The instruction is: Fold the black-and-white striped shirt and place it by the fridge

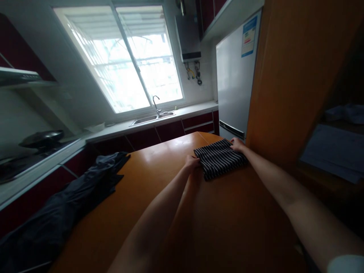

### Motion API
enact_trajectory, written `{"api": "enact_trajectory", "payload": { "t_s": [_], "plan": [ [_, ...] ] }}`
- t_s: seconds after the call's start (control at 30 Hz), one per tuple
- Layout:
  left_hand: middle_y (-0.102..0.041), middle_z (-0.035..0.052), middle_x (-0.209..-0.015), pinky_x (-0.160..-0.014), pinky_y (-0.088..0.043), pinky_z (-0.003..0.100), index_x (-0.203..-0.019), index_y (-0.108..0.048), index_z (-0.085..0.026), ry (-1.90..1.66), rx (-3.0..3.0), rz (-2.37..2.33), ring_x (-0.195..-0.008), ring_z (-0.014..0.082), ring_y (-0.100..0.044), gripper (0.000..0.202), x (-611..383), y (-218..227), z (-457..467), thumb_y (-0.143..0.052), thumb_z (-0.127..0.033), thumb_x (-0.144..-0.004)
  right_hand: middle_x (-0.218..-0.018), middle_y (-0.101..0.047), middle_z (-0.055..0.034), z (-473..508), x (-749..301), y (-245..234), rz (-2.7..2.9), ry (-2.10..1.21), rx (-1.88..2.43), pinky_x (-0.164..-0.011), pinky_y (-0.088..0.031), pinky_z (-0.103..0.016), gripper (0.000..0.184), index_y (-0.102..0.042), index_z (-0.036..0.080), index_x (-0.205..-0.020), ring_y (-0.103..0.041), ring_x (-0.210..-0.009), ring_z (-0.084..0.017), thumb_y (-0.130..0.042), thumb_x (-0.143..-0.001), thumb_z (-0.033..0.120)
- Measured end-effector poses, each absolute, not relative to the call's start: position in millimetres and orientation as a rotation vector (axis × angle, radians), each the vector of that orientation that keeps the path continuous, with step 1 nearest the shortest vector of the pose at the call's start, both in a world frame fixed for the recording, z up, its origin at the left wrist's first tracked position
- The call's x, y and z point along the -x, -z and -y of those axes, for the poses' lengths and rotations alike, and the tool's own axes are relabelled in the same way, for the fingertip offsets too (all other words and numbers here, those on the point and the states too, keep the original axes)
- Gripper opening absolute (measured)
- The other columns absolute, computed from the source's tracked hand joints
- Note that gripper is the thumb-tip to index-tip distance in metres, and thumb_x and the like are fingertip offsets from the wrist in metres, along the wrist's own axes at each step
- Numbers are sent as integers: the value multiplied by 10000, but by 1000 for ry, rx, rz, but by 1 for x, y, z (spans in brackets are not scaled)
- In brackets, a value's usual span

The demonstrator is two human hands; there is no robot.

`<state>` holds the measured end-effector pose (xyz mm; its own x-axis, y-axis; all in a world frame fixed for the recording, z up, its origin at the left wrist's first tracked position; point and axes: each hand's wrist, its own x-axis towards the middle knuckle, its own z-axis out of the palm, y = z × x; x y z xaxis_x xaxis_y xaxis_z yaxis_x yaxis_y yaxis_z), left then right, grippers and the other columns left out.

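A folded dark cloth with thin white stripes (220, 159) lies near the far end of an orange wooden table (159, 182). My left hand (192, 162) rests at the cloth's left edge, fingers curled against it. My right hand (237, 144) grips the far right corner of the cloth, fingers closed on the fabric. Both arms reach forward across the table.
A heap of dark grey clothing (71, 201) lies over the table's left edge. Behind it runs a kitchen counter with a sink (153, 117) under a window and a wok (42, 139) on a stove. A white fridge (236, 87) and a wooden cabinet side (287, 83) stand at right.
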<state>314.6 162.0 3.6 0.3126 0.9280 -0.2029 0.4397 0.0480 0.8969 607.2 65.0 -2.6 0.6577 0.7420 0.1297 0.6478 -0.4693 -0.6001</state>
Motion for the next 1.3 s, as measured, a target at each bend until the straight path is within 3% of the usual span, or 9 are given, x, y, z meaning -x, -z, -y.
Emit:
{"api": "enact_trajectory", "payload": {
  "t_s": [0.23, 0.37, 0.47, 0.6, 0.77, 0.87, 1.03, 1.17, 1.3],
  "plan": [
    [-658, 74, -662, -622, -573, 277, -825, -654, -87, -610, -1726, -1288, -635, 194, -693, 138, -317, -4, -163, -717, -204, -858, -1194, -701, -181, -67, -613, 7, 1123, -161, 2306, -924, -487, -319, 435, -642, 93, -1257, -672, -1071, -270, -662, -824, 138],
    [-675, 133, -1095, -897, -539, 332, -1127, -655, -117, -829, -1895, -1268, -1032, 229, -669, 213, -302, -1, -140, -581, -162, -932, -1304, -660, -166, -59, -601, 4, 1218, -141, 2313, -991, -458, -323, 433, -611, 123, -1331, -632, -1174, -272, -567, -909, 209],
    [-609, 89, -1253, -1036, -462, 359, -1244, -634, -211, -957, -2258, -935, -1164, 209, -589, 303, -289, 5, -110, -564, -171, -953, -1361, -623, -174, -48, -589, 4, 1309, -140, 2325, -1040, -427, -337, 436, -601, 125, -1353, -590, -1241, -279, -532, -947, 268],
    [-639, 59, -1190, -1045, -446, 418, -1147, -702, -260, -902, -2778, -433, -1153, 241, -558, 231, -277, 12, -80, -674, -318, -924, -1403, -572, -223, -26, -565, 12, 1368, -122, 2374, -1070, -401, -419, 492, -578, 102, -1378, -549, -1283, -332, -498, -971, 368],
    [-661, 42, -1011, -940, -497, 326, -940, -737, -208, -844, -2836, -472, -993, 190, -599, 76, -271, 18, -75, -662, -212, -926, -1586, -362, -210, 2, -537, 39, 1371, 83, 2450, -1172, -223, -541, 612, -427, 134, -1516, -307, -1471, -355, -381, -1013, 479],
    [-656, 43, -1011, -939, -500, 304, -941, -743, -197, -852, -2793, -488, -991, 179, -607, 86, -267, 22, -73, -658, -209, -932, -1634, -274, -181, 14, -529, 49, 1381, 197, 2446, -1206, -133, -530, 633, -362, 137, -1554, -198, -1520, -309, -304, -1033, 490],
    [-654, 51, -1052, -966, -499, 305, -1054, -756, -201, -837, -2755, -482, -1008, 181, -613, 162, -260, 23, -65, -682, -184, -911, -1624, -283, -206, 24, -498, 43, 1295, 357, 2412, -1206, -88, -559, 606, -410, 83, -1520, -183, -1523, -314, -243, -1046, 421],
    [-674, 57, -986, -940, -510, 299, -996, -783, -194, -821, -2789, -448, -952, 180, -624, 153, -259, 20, -62, -676, -137, -902, -1630, -279, -189, 22, -450, 39, 1452, 390, 2291, -1211, -47, -548, 577, -433, 88, -1507, -151, -1532, -294, -248, -1045, 380],
    [-687, 63, -929, -899, -527, 292, -941, -793, -183, -858, -2783, -447, -867, 166, -636, 138, -261, 20, -61, -662, -146, -915, -1611, -330, -178, 17, -422, 40, 1546, 198, 2293, -1210, -119, -499, 565, -449, 95, -1500, -217, -1517, -286, -294, -1033, 373]
  ]
}}
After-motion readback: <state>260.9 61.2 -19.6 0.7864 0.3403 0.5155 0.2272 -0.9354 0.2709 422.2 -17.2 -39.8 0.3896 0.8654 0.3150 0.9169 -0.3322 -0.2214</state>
